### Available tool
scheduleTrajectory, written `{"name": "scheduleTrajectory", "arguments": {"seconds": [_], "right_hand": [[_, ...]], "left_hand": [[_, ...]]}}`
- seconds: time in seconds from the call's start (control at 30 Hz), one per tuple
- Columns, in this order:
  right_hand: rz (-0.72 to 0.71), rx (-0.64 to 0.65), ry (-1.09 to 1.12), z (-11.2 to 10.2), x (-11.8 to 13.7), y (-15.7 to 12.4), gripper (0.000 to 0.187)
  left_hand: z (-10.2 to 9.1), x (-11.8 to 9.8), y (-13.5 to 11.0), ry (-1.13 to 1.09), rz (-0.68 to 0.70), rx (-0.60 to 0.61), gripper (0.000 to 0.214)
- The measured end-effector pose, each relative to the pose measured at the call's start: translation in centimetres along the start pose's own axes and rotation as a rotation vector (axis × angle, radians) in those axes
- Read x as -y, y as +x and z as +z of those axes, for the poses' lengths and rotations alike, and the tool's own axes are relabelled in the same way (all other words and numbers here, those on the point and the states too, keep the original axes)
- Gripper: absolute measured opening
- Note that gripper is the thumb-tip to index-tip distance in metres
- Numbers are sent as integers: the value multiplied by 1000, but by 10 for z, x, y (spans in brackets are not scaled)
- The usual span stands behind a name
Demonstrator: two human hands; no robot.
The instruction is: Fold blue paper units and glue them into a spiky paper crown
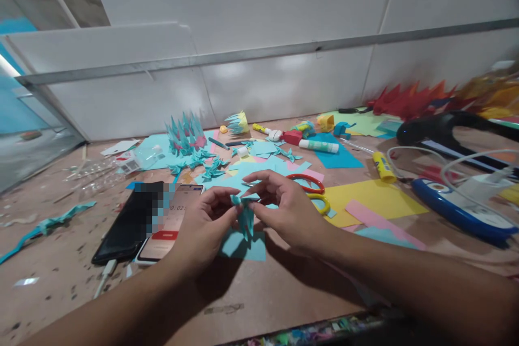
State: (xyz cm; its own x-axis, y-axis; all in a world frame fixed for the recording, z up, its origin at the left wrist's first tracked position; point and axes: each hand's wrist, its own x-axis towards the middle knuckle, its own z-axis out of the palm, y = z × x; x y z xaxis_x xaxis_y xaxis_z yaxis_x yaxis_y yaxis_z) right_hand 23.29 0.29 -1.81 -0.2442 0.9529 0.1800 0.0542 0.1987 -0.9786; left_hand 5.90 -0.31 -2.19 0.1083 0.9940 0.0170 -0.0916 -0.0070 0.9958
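Left hand and right hand pinch a turquoise folded-paper piece between fingertips, over the desk's near edge.
Dark specks mark the brown desk; white panels crossed by a metal rail line its back edge, with red spiky paper toward the back right corner.

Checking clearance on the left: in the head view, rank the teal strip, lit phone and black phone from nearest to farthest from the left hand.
From the left hand:
1. lit phone, just to its left
2. black phone, left of that
3. teal strip, far left
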Motion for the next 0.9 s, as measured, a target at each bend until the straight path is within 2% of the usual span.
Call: {"name": "scheduleTrajectory", "arguments": {"seconds": [0.1, 0.3, 0.43, 0.57, 0.77, 0.9], "right_hand": [[-79, -1, -85, 1, -1, -1, 38], [-341, -29, -360, 2, -2, -4, 46], [-283, -55, -428, 3, 1, -3, 51], [-211, -59, -486, 2, 2, -2, 48], [-400, -2, -720, -8, 7, -7, 53], [-436, 77, -648, -11, 9, -6, 51]], "left_hand": [[-2, 3, -2, 79, 32, 30, 17], [-1, 4, -4, 164, 72, 76, 20], [-1, 5, -3, 186, 81, 31, 28], [-2, 9, -4, 176, 115, 62, 30], [-4, 2, -9, 137, 68, 140, 21], [-6, 0, -7, 94, 39, 146, 19]]}}
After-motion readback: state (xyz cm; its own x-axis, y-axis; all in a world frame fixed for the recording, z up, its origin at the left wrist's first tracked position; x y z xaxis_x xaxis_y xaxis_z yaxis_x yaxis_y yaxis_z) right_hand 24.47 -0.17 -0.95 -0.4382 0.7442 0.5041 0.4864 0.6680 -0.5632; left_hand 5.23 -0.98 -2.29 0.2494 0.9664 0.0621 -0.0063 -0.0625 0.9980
